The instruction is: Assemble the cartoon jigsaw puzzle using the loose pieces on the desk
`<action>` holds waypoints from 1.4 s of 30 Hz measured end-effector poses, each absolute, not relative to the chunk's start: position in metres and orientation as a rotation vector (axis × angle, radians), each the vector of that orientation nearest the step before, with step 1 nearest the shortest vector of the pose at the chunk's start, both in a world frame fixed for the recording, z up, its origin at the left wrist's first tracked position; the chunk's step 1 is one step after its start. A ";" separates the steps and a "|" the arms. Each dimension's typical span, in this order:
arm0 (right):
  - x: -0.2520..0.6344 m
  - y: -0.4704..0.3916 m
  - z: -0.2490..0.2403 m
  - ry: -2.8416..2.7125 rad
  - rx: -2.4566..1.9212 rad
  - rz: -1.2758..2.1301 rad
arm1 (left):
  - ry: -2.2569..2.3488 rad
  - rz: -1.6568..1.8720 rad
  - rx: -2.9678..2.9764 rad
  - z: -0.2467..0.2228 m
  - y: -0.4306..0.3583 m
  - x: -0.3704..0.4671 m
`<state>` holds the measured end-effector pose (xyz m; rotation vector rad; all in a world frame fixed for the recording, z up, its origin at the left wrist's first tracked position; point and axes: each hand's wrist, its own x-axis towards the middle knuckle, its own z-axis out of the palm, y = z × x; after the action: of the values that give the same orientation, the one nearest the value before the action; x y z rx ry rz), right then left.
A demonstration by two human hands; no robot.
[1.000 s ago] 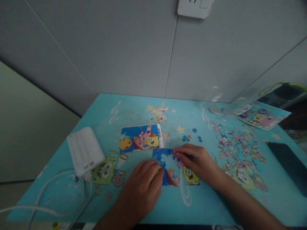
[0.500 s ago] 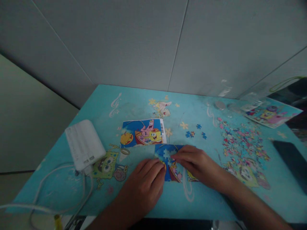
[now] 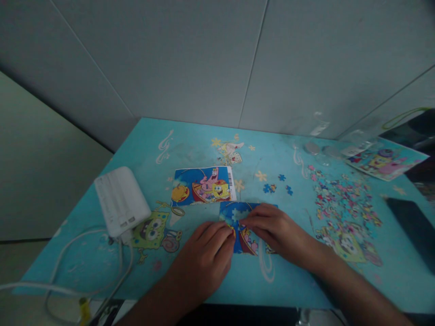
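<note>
A partly assembled jigsaw puzzle (image 3: 249, 244) lies flat in front of me, with a gap in its upper middle where the turquoise table shows. My left hand (image 3: 212, 253) is closed at the puzzle's left side, fingertips gripping its yellow-and-blue edge. From the right, my right hand (image 3: 277, 228) pinches a small puzzle piece, mostly hidden by the fingers, beside the gap. That hand covers the puzzle's right part. Just beyond lies the reference picture card (image 3: 210, 185), showing cartoon figures in a red boat. Several loose blue pieces (image 3: 272, 188) rest to its right.
A white power bank (image 3: 122, 201) with white cables (image 3: 61, 253) sits at left. On the right are a pile of puzzle pieces (image 3: 346, 199), a dark phone-like slab (image 3: 411, 231), another picture card (image 3: 385, 158) and a clear plastic bottle (image 3: 356, 142). A wall stands behind the table.
My right fingertips have shifted slightly left and closer to the left hand over the puzzle. The left hand stays at the puzzle's left side. The view has tilted very slightly.
</note>
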<state>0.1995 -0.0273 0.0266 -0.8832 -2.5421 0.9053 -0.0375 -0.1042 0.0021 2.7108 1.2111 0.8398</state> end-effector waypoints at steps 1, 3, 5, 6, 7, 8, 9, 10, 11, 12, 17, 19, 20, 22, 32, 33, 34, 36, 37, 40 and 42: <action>0.199 -0.027 0.026 -2.538 -0.876 0.899 | 1.213 0.832 2.709 0.003 -0.104 -0.037; 0.199 -0.027 0.026 -2.527 -0.863 0.886 | 1.217 0.824 2.704 0.003 -0.103 -0.038; 0.198 -0.027 0.025 -2.517 -0.872 0.869 | 1.215 0.822 2.698 0.002 -0.104 -0.038; 0.197 -0.027 0.025 -2.516 -0.878 0.861 | 1.216 0.822 2.695 0.002 -0.104 -0.038; 0.196 -0.027 0.024 -2.518 -0.887 0.853 | 1.214 0.823 2.694 0.001 -0.105 -0.038; 0.195 -0.027 0.024 -2.521 -0.894 0.846 | 1.214 0.822 2.695 0.000 -0.105 -0.039; 0.194 -0.027 0.024 -2.527 -0.901 0.841 | 1.216 0.819 2.692 -0.001 -0.106 -0.039; 0.194 -0.027 0.024 -2.532 -0.904 0.836 | 1.216 0.819 2.690 -0.001 -0.106 -0.039; 0.193 -0.027 0.023 -2.535 -0.907 0.830 | 1.216 0.819 2.689 -0.002 -0.106 -0.039; 0.193 -0.027 0.022 -2.535 -0.909 0.822 | 1.216 0.820 2.690 -0.002 -0.106 -0.040; 0.194 -0.027 0.017 -2.516 -0.911 0.822 | 1.217 0.824 2.686 0.001 -0.105 -0.039; 0.194 -0.027 0.016 -2.488 -0.918 0.833 | 1.218 0.826 2.687 0.003 -0.104 -0.039; 0.193 -0.027 0.016 -2.473 -0.919 0.840 | 1.216 0.828 2.689 0.003 -0.104 -0.039; 0.192 -0.027 0.017 -2.435 -0.920 0.873 | 1.212 0.828 2.690 0.003 -0.105 -0.039; 0.193 -0.026 0.025 -2.269 -1.023 0.966 | 1.210 0.835 2.679 -0.001 -0.105 -0.038; 0.193 -0.026 0.025 -2.239 -1.052 0.976 | 1.211 0.830 2.679 -0.001 -0.105 -0.039; 0.193 -0.027 0.026 -2.206 -1.084 0.995 | 1.211 0.827 2.678 -0.001 -0.105 -0.039; 0.192 -0.028 0.027 -2.142 -1.150 1.037 | 1.211 0.829 2.674 0.000 -0.105 -0.039; 0.192 -0.028 0.028 -2.116 -1.182 1.054 | 1.207 0.831 2.674 0.000 -0.105 -0.039; 0.191 -0.030 0.029 -2.066 -1.248 1.074 | 1.206 0.811 2.670 0.000 -0.104 -0.038; 0.191 -0.031 0.029 -2.048 -1.271 1.079 | 1.214 0.808 2.670 0.001 -0.104 -0.038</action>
<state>0.1914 -0.0310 0.0288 -1.2711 -2.0475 1.0795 -0.0377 -0.1042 0.0007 2.6705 1.2145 0.8083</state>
